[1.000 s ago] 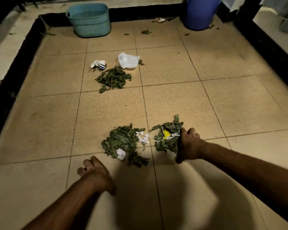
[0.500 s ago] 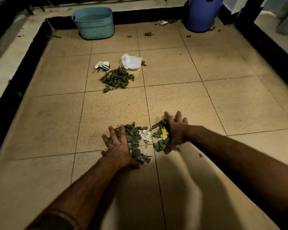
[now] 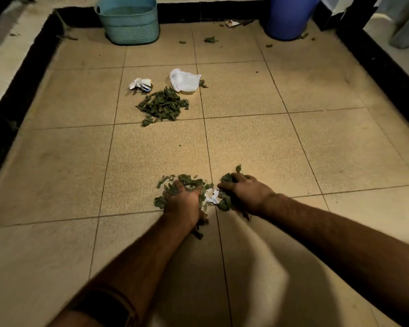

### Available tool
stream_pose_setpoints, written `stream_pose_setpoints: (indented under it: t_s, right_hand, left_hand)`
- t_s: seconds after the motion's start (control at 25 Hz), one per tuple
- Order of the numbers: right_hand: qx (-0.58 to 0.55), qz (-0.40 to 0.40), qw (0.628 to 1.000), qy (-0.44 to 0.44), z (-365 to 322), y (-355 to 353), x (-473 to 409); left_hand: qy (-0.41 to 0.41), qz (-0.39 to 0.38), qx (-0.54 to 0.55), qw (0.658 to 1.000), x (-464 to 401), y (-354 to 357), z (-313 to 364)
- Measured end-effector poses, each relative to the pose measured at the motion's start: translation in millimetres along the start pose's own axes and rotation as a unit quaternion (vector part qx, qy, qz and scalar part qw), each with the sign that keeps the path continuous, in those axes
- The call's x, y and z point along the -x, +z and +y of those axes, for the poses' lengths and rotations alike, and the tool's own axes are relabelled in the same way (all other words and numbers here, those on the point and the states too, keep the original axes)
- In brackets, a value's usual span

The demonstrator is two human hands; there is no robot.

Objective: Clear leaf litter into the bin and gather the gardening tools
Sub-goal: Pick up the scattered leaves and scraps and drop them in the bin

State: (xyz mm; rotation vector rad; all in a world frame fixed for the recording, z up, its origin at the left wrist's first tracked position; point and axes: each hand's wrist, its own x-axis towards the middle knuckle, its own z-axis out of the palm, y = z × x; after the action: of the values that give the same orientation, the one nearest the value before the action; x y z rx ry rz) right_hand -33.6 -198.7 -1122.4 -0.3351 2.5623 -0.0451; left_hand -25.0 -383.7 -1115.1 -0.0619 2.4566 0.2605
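Two small heaps of green leaf litter lie on the tan tiled floor close in front of me. My left hand [image 3: 182, 201] is sunk into the left heap [image 3: 189, 181], its fingers curled in among the leaves. My right hand [image 3: 246, 193] curls over the right heap [image 3: 224, 204] and grips leaves. A white paper scrap [image 3: 211, 196] lies between the two hands. A third, larger leaf pile [image 3: 162, 106] sits farther away at mid-floor. The teal basket bin [image 3: 130, 22] stands at the far edge. No gardening tools show.
A white plastic bag [image 3: 184, 80] and a crumpled paper [image 3: 140, 83] lie beside the far pile. A blue barrel [image 3: 291, 17] stands at the far right corner. Stray leaves [image 3: 210, 40] dot the back tiles. A black raised border [image 3: 383, 74] rings the floor.
Both hands came forward and inward onto the two near heaps, then closed into the leaves. The heaps have been pushed closer together, and the yellow scrap is hidden.
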Motion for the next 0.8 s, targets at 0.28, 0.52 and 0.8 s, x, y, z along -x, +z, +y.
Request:
stream_pose_setpoints:
  t_s: [0.28, 0.52, 0.8]
  right_hand:
    - [0.018, 0.104, 0.994, -0.003, -10, 18, 20]
    - [-0.146, 0.087, 0.982, 0.088, -10, -5, 22]
    - [-0.237, 0.132, 0.952, 0.14, 0, -39, 25]
  left_hand:
    - [0.175, 0.149, -0.058, 0.972, 20, 8, -29]
    - [0.128, 0.121, 0.069, 0.982, 26, -22, -44]
    - [0.096, 0.217, 0.351, 0.906, 27, -43, -47]
